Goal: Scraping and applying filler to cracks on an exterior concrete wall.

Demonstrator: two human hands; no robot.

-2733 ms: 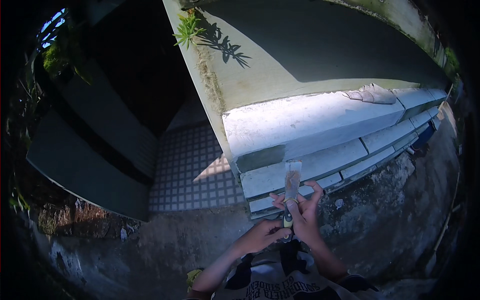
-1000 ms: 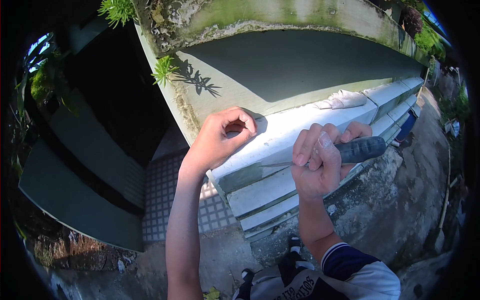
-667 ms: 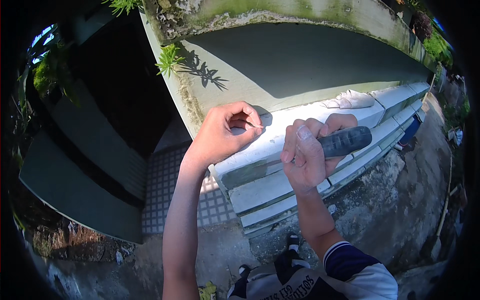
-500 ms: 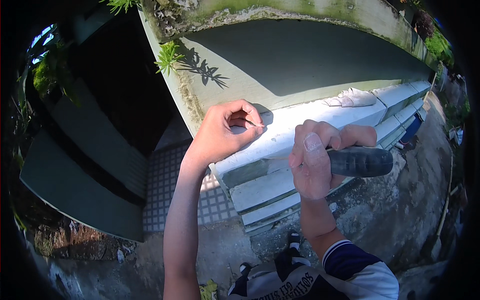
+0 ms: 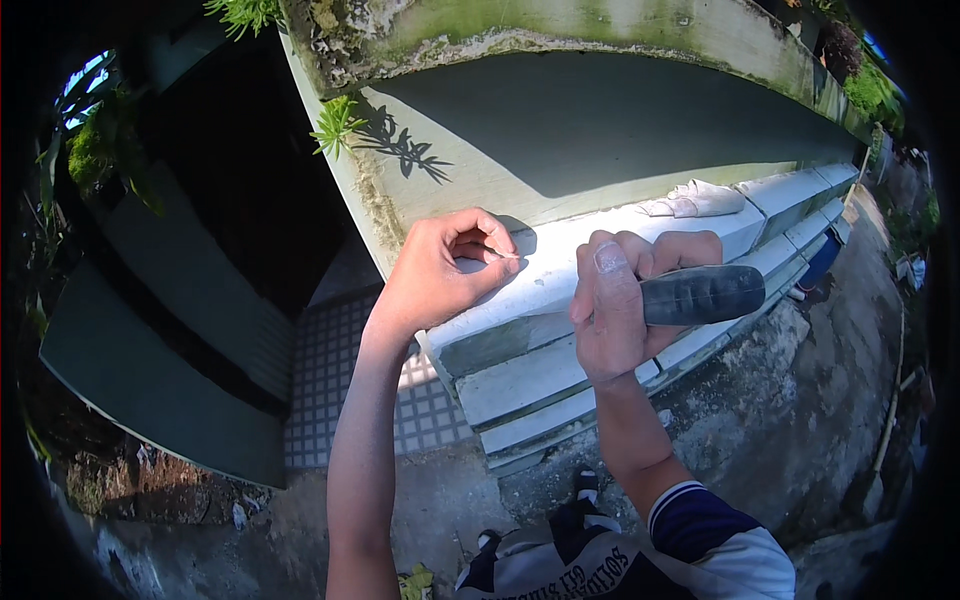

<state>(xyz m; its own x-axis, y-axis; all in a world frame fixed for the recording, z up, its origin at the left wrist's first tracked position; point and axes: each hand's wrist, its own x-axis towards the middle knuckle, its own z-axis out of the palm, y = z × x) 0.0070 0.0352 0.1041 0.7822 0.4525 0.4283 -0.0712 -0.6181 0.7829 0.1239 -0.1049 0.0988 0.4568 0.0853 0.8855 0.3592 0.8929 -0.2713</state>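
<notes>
My left hand rests at the near left end of the white ledge, thumb and forefinger pinched together. Whatever sits between those fingertips is too small to make out. Over the ledge's front edge, my right hand is wrapped round a tool with a thick black handle. The handle points to the right, and the thumb lies along the grip. I cannot see the tool's working end clearly against the bright ledge.
A crumpled pale cloth lies farther along the ledge, against the wall. Stepped white courses run below it. At the left are a dark green door panel and a checkered tile floor. A small plant grows from the wall's edge.
My right hand has shifted a little to the left and slightly up with the black-handled tool. The left hand keeps its pinch at nearly the same spot.
</notes>
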